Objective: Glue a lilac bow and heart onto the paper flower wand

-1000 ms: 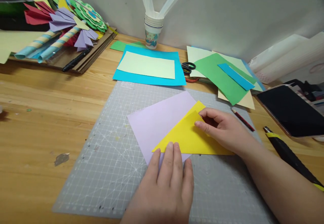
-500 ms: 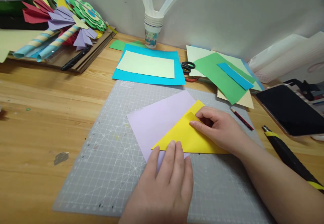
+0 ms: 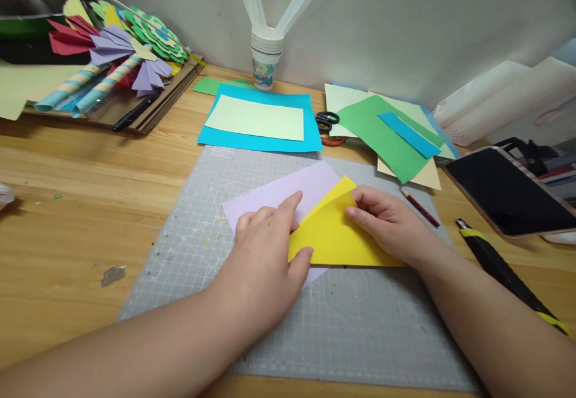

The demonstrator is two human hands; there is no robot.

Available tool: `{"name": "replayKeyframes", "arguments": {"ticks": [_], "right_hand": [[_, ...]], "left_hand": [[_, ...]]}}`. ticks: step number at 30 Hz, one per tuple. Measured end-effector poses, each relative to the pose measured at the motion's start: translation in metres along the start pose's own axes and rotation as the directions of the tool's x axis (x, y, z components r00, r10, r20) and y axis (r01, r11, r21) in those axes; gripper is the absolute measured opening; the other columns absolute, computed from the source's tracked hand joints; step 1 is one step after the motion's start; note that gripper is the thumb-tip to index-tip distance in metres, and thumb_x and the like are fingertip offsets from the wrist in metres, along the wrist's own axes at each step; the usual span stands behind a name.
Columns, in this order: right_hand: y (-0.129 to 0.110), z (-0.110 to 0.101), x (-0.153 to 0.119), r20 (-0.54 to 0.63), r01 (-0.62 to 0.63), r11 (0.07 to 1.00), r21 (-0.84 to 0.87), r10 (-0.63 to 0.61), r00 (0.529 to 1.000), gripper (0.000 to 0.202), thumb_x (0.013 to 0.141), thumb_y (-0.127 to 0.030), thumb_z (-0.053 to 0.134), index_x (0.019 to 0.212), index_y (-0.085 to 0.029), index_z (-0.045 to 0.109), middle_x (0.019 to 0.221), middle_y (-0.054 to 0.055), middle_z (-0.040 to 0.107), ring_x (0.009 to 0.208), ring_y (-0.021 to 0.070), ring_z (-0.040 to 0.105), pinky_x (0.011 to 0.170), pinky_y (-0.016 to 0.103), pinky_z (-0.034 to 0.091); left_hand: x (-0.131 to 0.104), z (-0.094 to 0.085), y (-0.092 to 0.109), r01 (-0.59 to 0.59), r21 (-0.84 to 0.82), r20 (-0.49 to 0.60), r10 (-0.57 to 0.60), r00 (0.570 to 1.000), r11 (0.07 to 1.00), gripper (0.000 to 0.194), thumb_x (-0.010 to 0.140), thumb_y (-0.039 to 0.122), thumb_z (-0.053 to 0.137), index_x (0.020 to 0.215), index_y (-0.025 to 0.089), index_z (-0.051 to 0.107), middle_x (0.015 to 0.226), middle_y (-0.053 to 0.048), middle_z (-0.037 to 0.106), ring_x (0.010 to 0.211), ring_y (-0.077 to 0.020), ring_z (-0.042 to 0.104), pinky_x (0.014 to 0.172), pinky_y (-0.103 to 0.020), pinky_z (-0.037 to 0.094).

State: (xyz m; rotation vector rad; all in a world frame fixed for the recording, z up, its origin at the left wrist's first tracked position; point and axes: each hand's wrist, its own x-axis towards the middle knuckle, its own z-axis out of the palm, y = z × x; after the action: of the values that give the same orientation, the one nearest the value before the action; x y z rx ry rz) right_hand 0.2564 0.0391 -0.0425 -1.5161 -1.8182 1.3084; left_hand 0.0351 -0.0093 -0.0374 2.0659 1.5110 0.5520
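A folded sheet of yellow paper (image 3: 337, 236) lies over a light purple sheet (image 3: 279, 191) on the grey cutting mat (image 3: 189, 242). My right hand (image 3: 387, 218) pinches its upper right side between thumb and fingers, and the front layer lifts a little from the layer behind. At the left corner is my left hand (image 3: 265, 242), its thumb in front of the yellow paper and the other fingers behind it. The index finger points up over the purple sheet. That corner of the yellow paper is hidden in the hand.
Behind the mat lie a blue sheet (image 3: 312, 122) with a pale one (image 3: 256, 119), black-handled scissors (image 3: 327, 120) and green paper (image 3: 373, 128). To the right are a pencil (image 3: 420, 208), a black-and-yellow cutter (image 3: 504, 272) and a phone (image 3: 513, 188). Paper crafts (image 3: 112, 50) sit back left.
My left hand has turned and moved up from the yellow paper's lower edge to its left corner. The paper's front layer now stands slightly raised in my right hand.
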Motion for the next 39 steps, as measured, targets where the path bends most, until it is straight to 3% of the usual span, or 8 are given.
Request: {"name": "replayKeyframes", "arguments": {"ticks": [4, 9, 13, 17, 22, 27, 33, 39], "right_hand": [[0.000, 0.003, 0.001, -0.102, -0.019, 0.987, -0.158, 0.003, 0.995, 0.021, 0.081, -0.041, 0.055, 0.074, -0.022, 0.049, 0.068, -0.002, 0.049, 0.061, 0.0132, 0.045, 0.052, 0.024, 0.035], [-0.001, 0.007, 0.002, -0.174, -0.029, 0.924, -0.382, -0.041, 0.984, 0.020, 0.078, -0.039, 0.059, 0.073, -0.022, 0.051, 0.065, -0.003, 0.052, 0.058, 0.0133, 0.045, 0.052, 0.026, 0.033], [-0.002, 0.007, 0.002, -0.192, -0.038, 0.885, -0.464, -0.059, 0.980, 0.017, 0.080, -0.038, 0.058, 0.074, -0.022, 0.054, 0.065, -0.002, 0.057, 0.056, 0.0134, 0.046, 0.051, 0.026, 0.033], [-0.003, 0.007, 0.003, -0.185, -0.026, 0.891, -0.454, -0.066, 0.981, 0.018, 0.080, -0.038, 0.058, 0.074, -0.022, 0.055, 0.065, -0.002, 0.057, 0.057, 0.0133, 0.047, 0.051, 0.026, 0.034], [-0.004, 0.007, 0.004, -0.169, -0.007, 0.887, -0.462, -0.080, 0.982, 0.019, 0.081, -0.039, 0.057, 0.073, -0.021, 0.056, 0.065, -0.001, 0.058, 0.057, 0.0139, 0.048, 0.051, 0.026, 0.035], [-0.003, 0.007, 0.004, -0.153, 0.000, 0.874, -0.486, -0.086, 0.984, 0.022, 0.082, -0.041, 0.055, 0.074, -0.021, 0.054, 0.065, 0.000, 0.056, 0.057, 0.0143, 0.048, 0.051, 0.027, 0.035], [-0.004, 0.008, 0.006, -0.137, -0.007, 0.856, -0.517, -0.075, 0.988, 0.021, 0.084, -0.039, 0.053, 0.073, -0.022, 0.053, 0.064, -0.001, 0.055, 0.057, 0.0141, 0.047, 0.051, 0.027, 0.034], [-0.004, 0.008, 0.005, -0.130, 0.004, 0.848, -0.530, -0.086, 0.988, 0.022, 0.084, -0.039, 0.052, 0.072, -0.021, 0.053, 0.064, 0.000, 0.055, 0.056, 0.0141, 0.047, 0.051, 0.027, 0.033]], "left_hand": [[0.001, -0.009, 0.004, 0.019, 0.155, 0.063, -0.029, 0.998, 0.988, 0.048, 0.084, 0.026, 0.049, 0.131, 0.017, 0.041, 0.092, -0.007, 0.063, 0.090, -0.0240, 0.056, 0.088, -0.047, 0.038], [0.000, -0.020, 0.009, -0.113, 0.470, 0.161, 0.041, 0.986, 0.875, 0.022, 0.086, 0.023, 0.043, 0.103, 0.019, 0.057, 0.074, -0.006, 0.061, 0.076, -0.0275, 0.056, 0.075, -0.046, 0.040], [-0.008, -0.023, 0.011, -0.198, 0.584, 0.206, 0.092, 0.974, 0.787, 0.020, 0.083, 0.014, 0.044, 0.096, 0.018, 0.059, 0.075, -0.006, 0.060, 0.073, -0.0257, 0.054, 0.072, -0.043, 0.040], [-0.021, -0.017, 0.011, -0.338, 0.576, 0.179, 0.288, 0.941, 0.745, 0.031, 0.077, 0.014, 0.048, 0.106, 0.018, 0.061, 0.086, -0.006, 0.062, 0.076, -0.0231, 0.054, 0.069, -0.038, 0.041], [-0.041, 0.007, 0.007, -0.497, 0.587, 0.053, 0.582, 0.812, 0.639, 0.032, 0.081, 0.015, 0.042, 0.103, 0.013, 0.066, 0.111, -0.009, 0.065, 0.098, -0.0230, 0.055, 0.081, -0.035, 0.042], [-0.051, 0.023, 0.004, -0.506, 0.612, 0.065, 0.599, 0.798, 0.607, 0.037, 0.084, 0.015, 0.042, 0.115, 0.009, 0.060, 0.122, -0.010, 0.062, 0.109, -0.0233, 0.054, 0.088, -0.035, 0.042], [-0.051, 0.024, 0.007, -0.479, 0.613, 0.063, 0.566, 0.822, 0.628, 0.035, 0.087, 0.018, 0.041, 0.116, 0.011, 0.060, 0.119, -0.009, 0.064, 0.108, -0.0224, 0.057, 0.088, -0.038, 0.044], [-0.051, 0.022, 0.007, -0.492, 0.627, 0.071, 0.584, 0.808, 0.604, 0.035, 0.088, 0.019, 0.041, 0.116, 0.010, 0.059, 0.121, -0.010, 0.063, 0.108, -0.0236, 0.057, 0.084, -0.040, 0.047]]}}
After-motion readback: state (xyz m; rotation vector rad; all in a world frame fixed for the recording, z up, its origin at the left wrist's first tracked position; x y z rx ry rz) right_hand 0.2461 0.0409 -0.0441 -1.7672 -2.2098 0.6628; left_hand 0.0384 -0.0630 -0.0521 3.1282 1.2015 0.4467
